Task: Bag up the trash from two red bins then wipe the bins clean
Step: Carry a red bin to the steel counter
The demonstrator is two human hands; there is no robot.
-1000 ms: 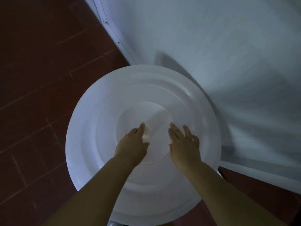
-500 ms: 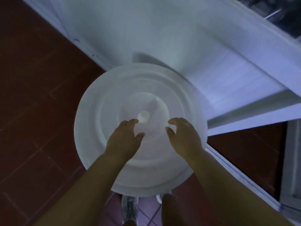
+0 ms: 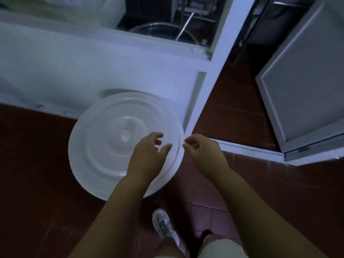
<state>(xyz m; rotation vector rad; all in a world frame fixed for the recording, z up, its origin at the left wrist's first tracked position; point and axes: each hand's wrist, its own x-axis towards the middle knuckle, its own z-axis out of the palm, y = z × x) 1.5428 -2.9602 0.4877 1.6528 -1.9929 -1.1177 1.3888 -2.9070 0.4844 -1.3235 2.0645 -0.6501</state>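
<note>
Head view: a shoe (image 3: pixel 163 225) is seen at bottom centre; at mid-frame the left hand (image 3: pixel 149 159) and right hand (image 3: pixel 204 154) are held loosely curled and empty at the right edge of a white lid (image 3: pixel 104 149), seemingly to grip it; no red bin is shown.

Two bare hands are seen at a round white plastic lid (image 3: pixel 109 149) with raised rings.

The left hand (image 3: pixel 147 157) is held over the lid's right part, fingers loosely curled; the right hand (image 3: pixel 204 153) is held just off its rim, nothing gripped. A white wall (image 3: pixel 74 71), red tiled floor (image 3: pixel 37 164), grey sneaker (image 3: pixel 163 226) and open white door (image 3: pixel 305 90) are shown.
</note>
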